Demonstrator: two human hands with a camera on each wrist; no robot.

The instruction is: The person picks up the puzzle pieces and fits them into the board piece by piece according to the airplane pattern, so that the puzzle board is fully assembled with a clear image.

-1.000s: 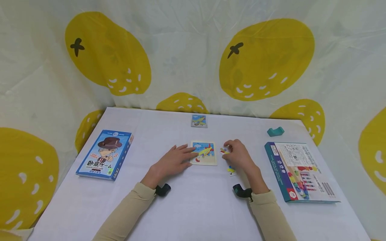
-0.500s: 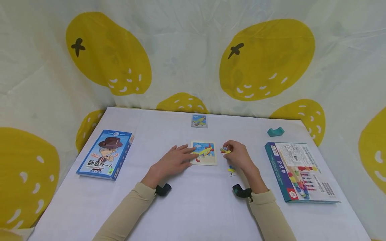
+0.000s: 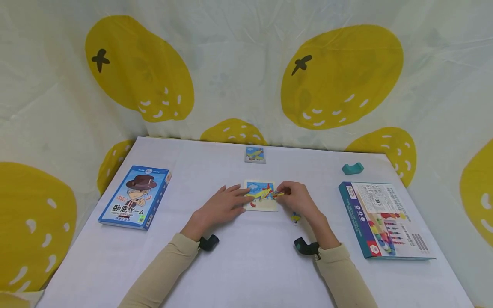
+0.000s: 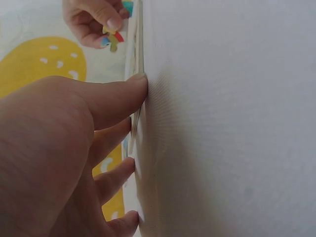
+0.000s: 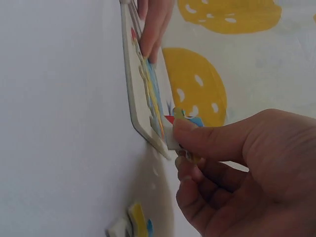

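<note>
A small jigsaw board (image 3: 265, 208) with a pale frame and a red-and-yellow aeroplane picture lies mid-table. My left hand (image 3: 220, 206) rests at its left side, fingers spread and fairly straight over the picture; in the left wrist view the thumb touches the board's edge. Between thumb and fingers my right hand (image 3: 302, 202) pinches a colourful puzzle piece (image 5: 171, 137), tilted just over the board's right edge. Fingers cover part of that piece. Below the right hand, another loose puzzle piece (image 5: 139, 220) lies on the table, partly hidden in the head view.
Behind the board is a small aeroplane picture card (image 3: 255, 155). A blue game box (image 3: 135, 196) lies on the left. To the right are a larger flat box (image 3: 387, 220) and a teal curved block (image 3: 352, 168). A fruit-patterned cloth hangs behind the table.
My right hand has moved left with the puzzle piece, from beside the board to over its right edge. The left hand has stayed in place.
</note>
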